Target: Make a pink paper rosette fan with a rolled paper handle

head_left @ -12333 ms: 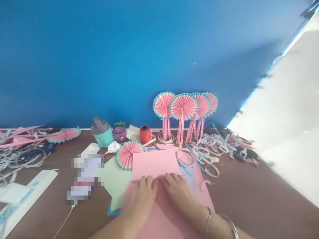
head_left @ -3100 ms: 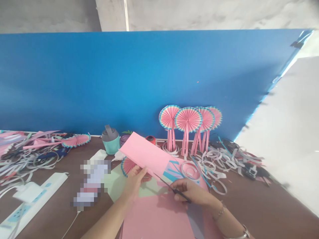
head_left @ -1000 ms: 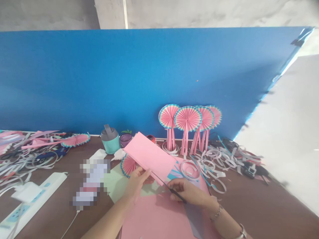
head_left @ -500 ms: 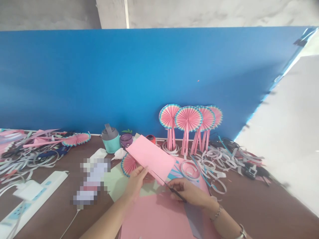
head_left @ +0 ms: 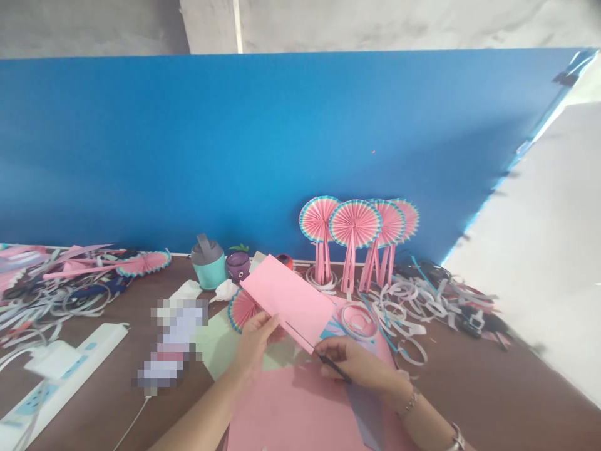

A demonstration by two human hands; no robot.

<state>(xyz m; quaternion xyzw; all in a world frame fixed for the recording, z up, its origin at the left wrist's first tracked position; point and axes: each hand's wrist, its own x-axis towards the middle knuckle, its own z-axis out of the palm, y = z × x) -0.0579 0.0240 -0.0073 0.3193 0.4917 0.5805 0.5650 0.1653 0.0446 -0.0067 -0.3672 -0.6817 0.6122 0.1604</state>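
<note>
A pink paper sheet [head_left: 291, 299] is held up at a slant over the table, its lower left edge pinched between the thumb and fingers of my left hand [head_left: 259, 332]. My right hand [head_left: 345, 357] is closed around the dark handle of a slim knife [head_left: 335, 368]. Its thin blade lies along the sheet's lower edge and points toward my left fingers. Below both hands lie larger pink paper [head_left: 291, 407] and pale green paper [head_left: 218, 344]. A pleated pink paper fan [head_left: 241, 310] is partly hidden behind the held sheet.
Several round pink fans [head_left: 355, 224] stand against the blue partition [head_left: 235, 144]. White strips [head_left: 408, 300] lie tangled at right beside a tape roll [head_left: 359, 321]. A teal cup [head_left: 210, 270] and a purple pot [head_left: 238, 265] stand behind; a power strip [head_left: 91, 344] lies left.
The pink sheet has shifted slightly to the right, along with my left hand. My right hand and the knife stay nearly where they were.
</note>
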